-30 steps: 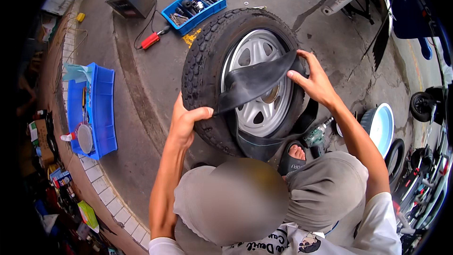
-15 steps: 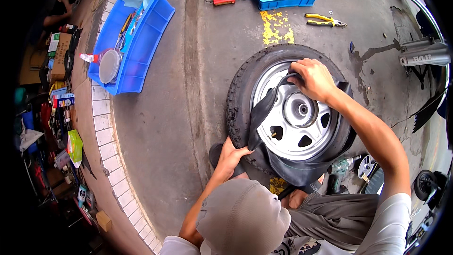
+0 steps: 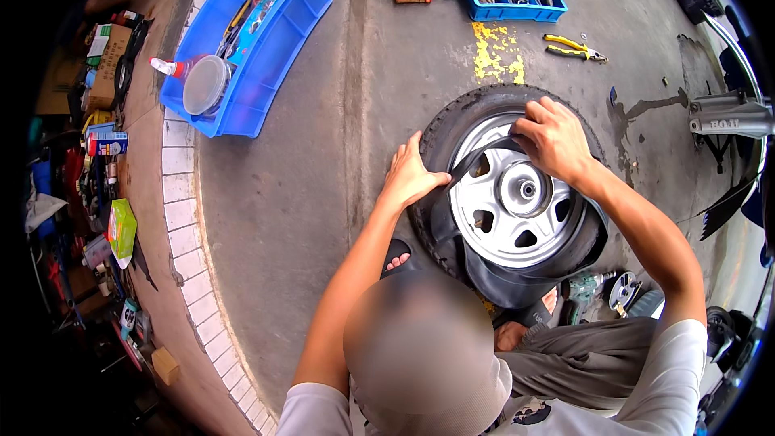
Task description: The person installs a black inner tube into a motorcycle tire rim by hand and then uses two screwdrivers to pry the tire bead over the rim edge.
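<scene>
Left hand (image 3: 412,178) spread flat on tyre (image 3: 440,133); right hand (image 3: 553,137) apparently pinching inner tube (image 3: 476,165) at rim (image 3: 517,194) — pinch risk, tube tearing.

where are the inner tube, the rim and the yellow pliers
inner tube (image 3: 472,168), head view, on the black strip stretched between the hands
rim (image 3: 517,218), head view, on a silver spoke below the hub
yellow pliers (image 3: 571,46), head view, on the handles
</scene>
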{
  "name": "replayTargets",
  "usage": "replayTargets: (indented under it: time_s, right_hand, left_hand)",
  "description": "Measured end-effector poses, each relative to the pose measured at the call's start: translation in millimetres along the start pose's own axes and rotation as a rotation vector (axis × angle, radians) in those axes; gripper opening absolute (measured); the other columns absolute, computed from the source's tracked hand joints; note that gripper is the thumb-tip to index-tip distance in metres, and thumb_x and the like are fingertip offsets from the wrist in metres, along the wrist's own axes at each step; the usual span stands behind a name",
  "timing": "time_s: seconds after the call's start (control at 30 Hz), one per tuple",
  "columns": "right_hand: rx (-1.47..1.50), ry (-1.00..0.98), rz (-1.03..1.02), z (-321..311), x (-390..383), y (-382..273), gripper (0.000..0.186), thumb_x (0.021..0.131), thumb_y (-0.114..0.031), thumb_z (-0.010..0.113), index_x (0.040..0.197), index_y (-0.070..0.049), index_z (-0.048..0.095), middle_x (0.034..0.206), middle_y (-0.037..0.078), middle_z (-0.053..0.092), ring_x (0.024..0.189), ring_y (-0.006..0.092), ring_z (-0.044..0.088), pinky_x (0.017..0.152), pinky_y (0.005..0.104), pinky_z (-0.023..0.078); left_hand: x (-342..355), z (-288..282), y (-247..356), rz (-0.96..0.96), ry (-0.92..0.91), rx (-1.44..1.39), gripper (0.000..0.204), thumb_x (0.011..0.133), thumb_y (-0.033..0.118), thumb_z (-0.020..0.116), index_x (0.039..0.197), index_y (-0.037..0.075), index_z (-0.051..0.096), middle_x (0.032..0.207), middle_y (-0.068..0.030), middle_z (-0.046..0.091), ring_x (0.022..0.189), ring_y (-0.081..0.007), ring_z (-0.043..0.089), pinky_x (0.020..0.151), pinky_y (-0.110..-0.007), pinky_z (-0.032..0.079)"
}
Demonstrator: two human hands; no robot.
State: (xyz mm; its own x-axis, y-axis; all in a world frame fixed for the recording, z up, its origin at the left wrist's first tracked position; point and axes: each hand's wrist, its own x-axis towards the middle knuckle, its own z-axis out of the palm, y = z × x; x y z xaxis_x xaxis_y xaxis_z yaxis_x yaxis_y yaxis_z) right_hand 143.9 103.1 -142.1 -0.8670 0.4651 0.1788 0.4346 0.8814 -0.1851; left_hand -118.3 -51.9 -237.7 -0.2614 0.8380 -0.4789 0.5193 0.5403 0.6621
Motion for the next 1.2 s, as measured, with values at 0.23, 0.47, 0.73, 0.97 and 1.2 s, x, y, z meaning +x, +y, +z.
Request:
replayTargets:
  time_s: [0.23, 0.47, 0.73, 0.97, 1.2]
  right_hand:
    - [0.309, 0.057, 0.095, 10, 14, -29, 0.026, 0.092, -0.010, 0.076, 0.117, -0.006, 0.069, 0.106, 0.016, 0.074, 0.103, 0.0355, 0.073, 0.085, 0.0443, 0.059]
    - [-0.334, -0.138, -0.042, 37, 23, 15, 0.066, 0.094, -0.015, 0.064, 0.158, -0.008, 0.046, 0.145, 0.015, 0.062, 0.145, 0.0335, 0.052, 0.126, 0.0453, 0.036]
    - [0.040, -0.353, -0.068, 25, -25, -38, 0.033, 0.097, -0.023, 0.064, 0.122, -0.003, 0.068, 0.124, 0.015, 0.067, 0.122, 0.0300, 0.063, 0.113, 0.0460, 0.046]
    - [0.026, -0.166, -0.520, 63, -29, -39, 0.037, 0.093, -0.022, 0.064, 0.122, 0.001, 0.069, 0.131, 0.016, 0.065, 0.136, 0.0307, 0.058, 0.121, 0.0403, 0.044]
    - [0.089, 0.027, -0.512, 74, -31, -25, 0.027, 0.095, -0.022, 0.063, 0.110, -0.001, 0.070, 0.118, 0.011, 0.068, 0.123, 0.0302, 0.063, 0.114, 0.0403, 0.048]
  left_hand:
    - [14, -6, 2, -0.124, -0.126, 0.080, 0.117, 0.064, 0.037, 0.100, 0.157, -0.005, 0.042, 0.153, -0.0313, 0.052, 0.145, -0.0448, 0.050, 0.121, -0.049, 0.043]
    - [20, 6, -1, -0.052, -0.104, -0.037, 0.118, 0.058, 0.034, 0.103, 0.150, -0.011, 0.045, 0.149, -0.0307, 0.054, 0.142, -0.0434, 0.053, 0.120, -0.046, 0.045]
    - [-25, 5, 0, -0.075, -0.038, -0.080, 0.119, 0.059, 0.034, 0.103, 0.152, -0.008, 0.042, 0.147, -0.0331, 0.053, 0.142, -0.0421, 0.051, 0.120, -0.045, 0.044]
    - [-34, 33, 7, -0.072, 0.087, -0.346, 0.105, 0.061, 0.031, 0.104, 0.141, -0.007, 0.048, 0.128, -0.0283, 0.071, 0.119, -0.0398, 0.071, 0.103, -0.046, 0.056]
    - [-38, 16, 47, -0.127, 0.086, -0.023, 0.100, 0.060, 0.037, 0.103, 0.132, -0.008, 0.051, 0.124, -0.0305, 0.073, 0.118, -0.0416, 0.072, 0.103, -0.046, 0.056]
